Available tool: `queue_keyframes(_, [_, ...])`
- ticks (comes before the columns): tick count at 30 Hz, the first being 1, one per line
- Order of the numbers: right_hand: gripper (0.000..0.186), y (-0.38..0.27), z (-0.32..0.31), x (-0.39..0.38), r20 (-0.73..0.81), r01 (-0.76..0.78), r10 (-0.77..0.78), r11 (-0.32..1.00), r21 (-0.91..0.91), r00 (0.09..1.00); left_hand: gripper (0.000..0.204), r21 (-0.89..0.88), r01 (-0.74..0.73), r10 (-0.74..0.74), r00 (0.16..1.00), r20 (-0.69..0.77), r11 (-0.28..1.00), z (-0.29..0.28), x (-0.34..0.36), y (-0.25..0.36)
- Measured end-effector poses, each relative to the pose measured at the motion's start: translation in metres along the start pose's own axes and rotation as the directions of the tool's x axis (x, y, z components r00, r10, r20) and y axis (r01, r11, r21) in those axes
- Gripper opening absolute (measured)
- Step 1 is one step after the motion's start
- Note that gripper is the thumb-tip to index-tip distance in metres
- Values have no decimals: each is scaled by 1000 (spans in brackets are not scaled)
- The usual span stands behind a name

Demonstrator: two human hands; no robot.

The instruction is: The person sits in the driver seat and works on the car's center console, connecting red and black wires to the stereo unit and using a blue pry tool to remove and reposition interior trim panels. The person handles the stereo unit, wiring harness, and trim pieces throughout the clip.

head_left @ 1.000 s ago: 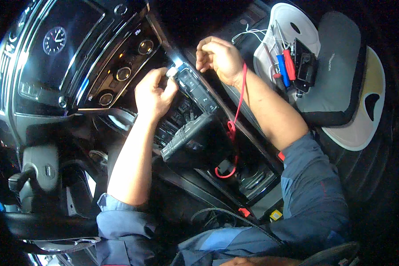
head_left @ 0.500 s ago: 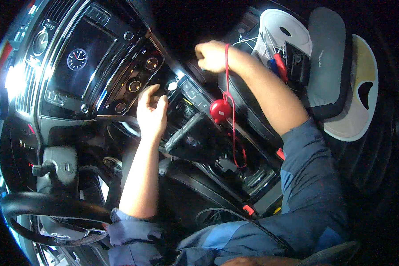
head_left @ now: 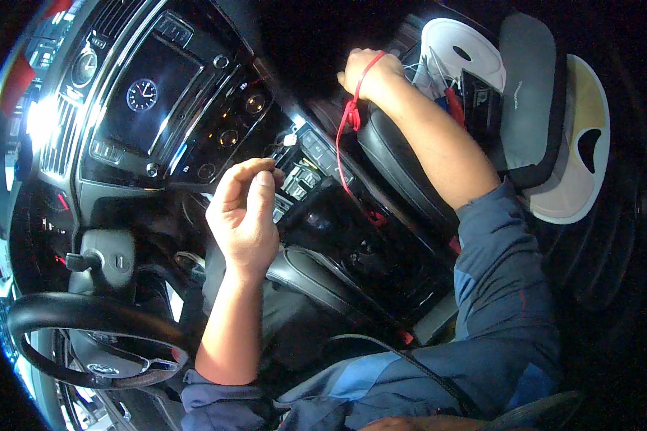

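Note:
My left hand (head_left: 244,215) is raised left of the opened centre console (head_left: 302,183), fingers curled toward the thumb; anything between them is too small to make out. A white connector (head_left: 290,140) and a button strip (head_left: 316,147) lie beyond it. My right hand (head_left: 372,75) is over the passenger seat (head_left: 395,165), fingers bent, their grip mostly hidden. A red cord (head_left: 341,158) crosses the back of that hand, with a red knotted bundle hanging below it. A screwdriver with a red handle (head_left: 454,108) and a black housing (head_left: 482,104) sit right of that hand.
The dashboard with screen and knobs (head_left: 144,126) fills the upper left. The steering wheel (head_left: 50,309) is lower left. A grey padded case (head_left: 525,100) and pale curved panels (head_left: 568,194) are at the right. A black cable (head_left: 410,359) crosses near my body.
My left hand has moved down from the button strip and curled its fingers. My right hand has moved up and right. The red cord and its hanging part have shifted upward with it.

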State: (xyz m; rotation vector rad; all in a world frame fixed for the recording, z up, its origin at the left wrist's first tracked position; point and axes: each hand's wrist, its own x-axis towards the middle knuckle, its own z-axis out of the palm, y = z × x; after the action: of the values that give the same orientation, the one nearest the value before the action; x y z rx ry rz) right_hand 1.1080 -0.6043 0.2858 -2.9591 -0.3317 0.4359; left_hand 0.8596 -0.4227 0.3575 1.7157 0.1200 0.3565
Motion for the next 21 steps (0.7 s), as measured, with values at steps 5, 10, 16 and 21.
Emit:
queue_keyframes(5, [28,4,-6,1,-116,123,-111,986,110,987,17,96,53,-55,998,16,994,9,14,10])
queue_keyframes(10, [23,6,-9,-3,-542,372,-167,880,295,824,25,327,154,-183,981,59,932,16,37,-1])
queue_keyframes(16, [15,0,-43,-23,-638,680,-326,583,445,697,42,636,128,-240,966,92,761,36,76,-11])
queue_keyframes(21, [10,-6,-75,-51,-652,786,-445,266,558,614,100,762,-17,-200,961,191,648,65,95,-22])
